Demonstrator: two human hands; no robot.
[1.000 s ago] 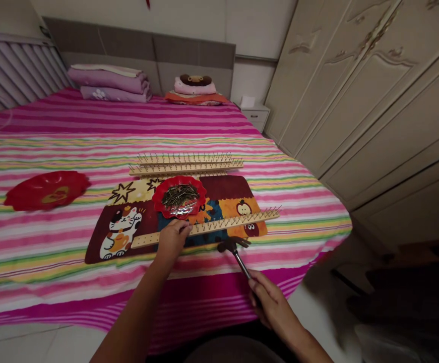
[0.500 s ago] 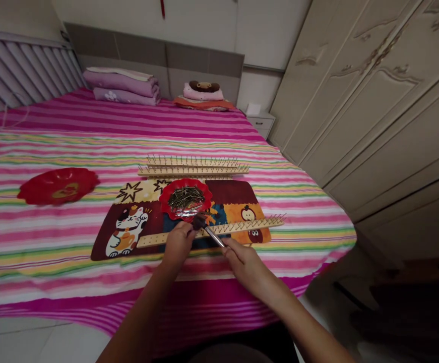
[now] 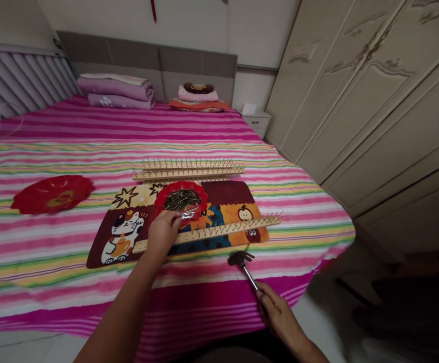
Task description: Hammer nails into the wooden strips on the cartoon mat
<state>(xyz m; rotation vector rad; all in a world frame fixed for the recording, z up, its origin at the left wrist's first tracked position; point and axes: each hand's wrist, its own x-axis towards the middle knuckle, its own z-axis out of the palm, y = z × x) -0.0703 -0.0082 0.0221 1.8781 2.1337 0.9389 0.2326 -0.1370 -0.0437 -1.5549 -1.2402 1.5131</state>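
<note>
My right hand (image 3: 277, 310) is closed around the handle of a claw hammer (image 3: 242, 258), held low over the near side of the bed. My left hand (image 3: 163, 231) is at the near rim of a scalloped red bowl (image 3: 203, 197), fingers pinched together; whether a nail is between them is too small to see. Dark nails (image 3: 181, 199) fill the bowl, and brighter silver nails (image 3: 189, 213) lie at its near side. Below the bowl lies a wooden strip (image 3: 211, 232) with a row of nails standing in its right part. My left forearm covers some of its left part.
A patterned cat mat (image 3: 109, 227) lies under the bowl and strip. Behind it are wooden strips (image 3: 189, 174) bristling with upright nails. A red scalloped tray (image 3: 53, 194) rests to the left. Folded bedding (image 3: 119, 91) is at the headboard; a wardrobe (image 3: 355, 91) stands right.
The hammer and my right hand have moved down and right, away from the strip. My left hand has moved left and up from the strip to the bowl.
</note>
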